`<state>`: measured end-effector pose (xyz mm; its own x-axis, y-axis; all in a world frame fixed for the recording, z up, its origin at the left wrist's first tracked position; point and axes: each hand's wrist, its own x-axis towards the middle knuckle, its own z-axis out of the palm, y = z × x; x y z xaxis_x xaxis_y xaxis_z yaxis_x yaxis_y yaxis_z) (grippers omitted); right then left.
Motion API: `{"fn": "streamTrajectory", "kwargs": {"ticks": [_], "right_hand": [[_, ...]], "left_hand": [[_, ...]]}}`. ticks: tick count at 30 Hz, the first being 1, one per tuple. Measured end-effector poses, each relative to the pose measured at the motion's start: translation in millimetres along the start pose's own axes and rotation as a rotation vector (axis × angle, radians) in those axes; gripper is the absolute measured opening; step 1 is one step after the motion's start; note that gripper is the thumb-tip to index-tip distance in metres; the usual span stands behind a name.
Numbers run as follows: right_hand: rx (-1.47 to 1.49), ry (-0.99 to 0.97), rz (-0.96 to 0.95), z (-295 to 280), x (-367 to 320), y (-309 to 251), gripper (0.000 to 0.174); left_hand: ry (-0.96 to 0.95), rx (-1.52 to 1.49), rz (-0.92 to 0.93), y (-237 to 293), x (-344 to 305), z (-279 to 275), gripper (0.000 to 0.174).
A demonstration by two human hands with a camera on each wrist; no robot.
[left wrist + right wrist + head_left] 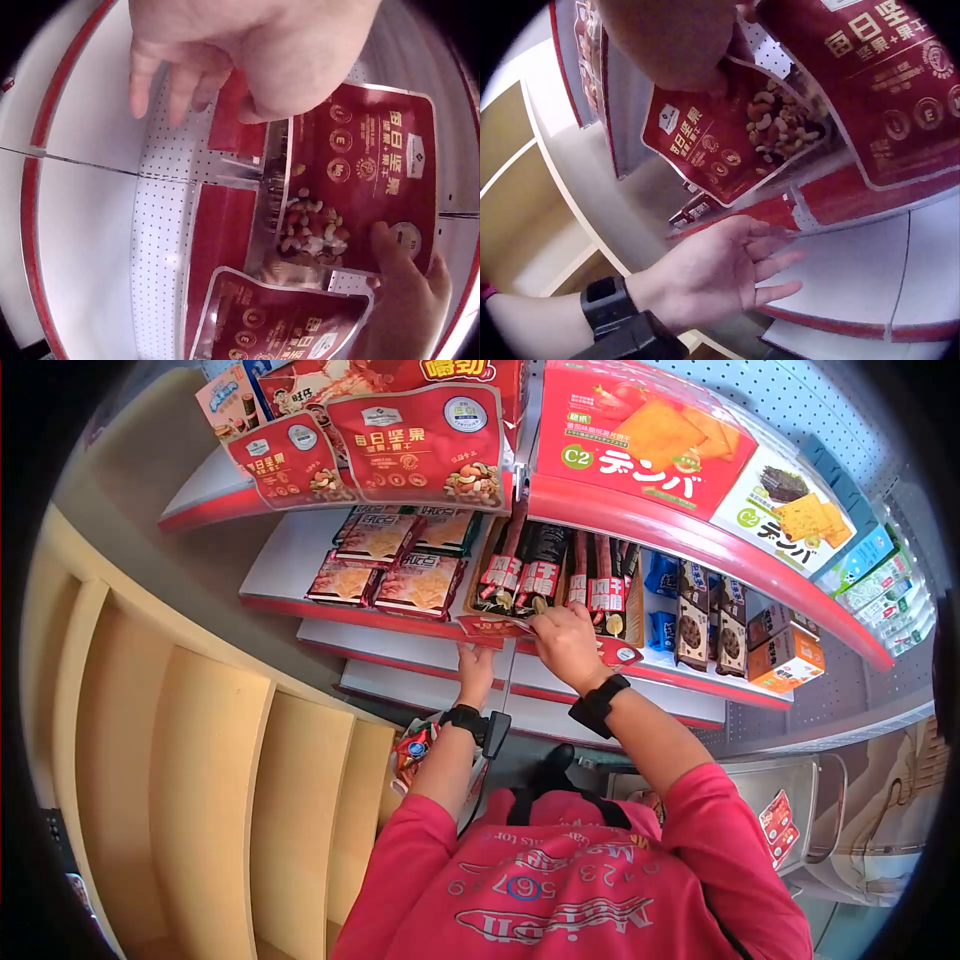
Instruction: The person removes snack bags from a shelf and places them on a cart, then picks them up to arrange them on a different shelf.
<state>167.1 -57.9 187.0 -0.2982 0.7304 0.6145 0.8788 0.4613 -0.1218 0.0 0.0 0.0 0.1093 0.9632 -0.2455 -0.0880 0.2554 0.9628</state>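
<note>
My right hand (568, 647) pinches the top edge of a red mixed-nut bag (367, 172), thumb on its front, at the shelf edge in the left wrist view. Beside it hangs a second red nut bag (292, 315), and the right wrist view shows both bags, the pinched one (705, 142) angled. My left hand (475, 670) is below and left of the right one. In the right wrist view the left hand (705, 266) has its palm up under the pinched bag, fingers extended and holding nothing.
Dark snack sticks (540, 570) stand in a box behind the hands, with cracker packs (420, 580) to the left. More nut bags (420, 450) and a cracker box (640, 440) fill the upper shelf. Wooden shelving (210, 730) stands left, a metal cart (800, 780) at right.
</note>
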Motion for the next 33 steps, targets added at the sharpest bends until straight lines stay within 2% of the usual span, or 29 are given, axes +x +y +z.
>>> {"fn": "streamTrajectory", "kwargs": {"ticks": [3, 5, 9, 11, 14, 20, 24, 26, 33], "right_hand": [[0.04, 0.055, -0.035, -2.2, 4.3, -6.8, 0.02], [0.048, 0.054, -0.045, -1.6, 7.1, -10.2, 0.02], [0.07, 0.057, -0.032, 1.7, 6.2, -11.8, 0.018], [0.095, 0.072, 0.049, 1.5, 3.4, -12.9, 0.014], [0.031, -0.03, 0.04, 4.7, -4.7, -7.4, 0.009], [-0.076, -0.005, -0.023, 12.7, -9.6, -0.1, 0.003], [-0.151, -0.079, -0.036, 10.7, -3.9, -6.3, 0.002], [-0.149, -0.075, -0.092, 16.7, -3.9, -6.7, 0.002], [-0.096, -0.085, -0.069, 23.3, -0.9, -12.2, 0.002]], "left_hand": [[0.005, 0.007, -0.013, 12.6, -11.6, 7.0, 0.07], [0.122, -0.071, 0.049, 16.1, -13.4, 11.4, 0.076], [0.098, -0.169, 0.113, 21.6, -16.9, 14.6, 0.075], [0.064, -0.167, 0.029, 28.2, -20.8, 15.5, 0.076], [0.067, -0.204, 0.029, 31.1, -24.1, 16.5, 0.076], [0.065, -0.162, 0.027, 30.8, -23.3, 14.3, 0.077], [0.064, -0.156, 0.005, 35.1, -25.2, 13.6, 0.077], [0.028, -0.05, -0.078, 39.5, -26.9, 12.3, 0.067], [0.007, -0.034, -0.063, 33.6, -21.5, 9.8, 0.074]]}}
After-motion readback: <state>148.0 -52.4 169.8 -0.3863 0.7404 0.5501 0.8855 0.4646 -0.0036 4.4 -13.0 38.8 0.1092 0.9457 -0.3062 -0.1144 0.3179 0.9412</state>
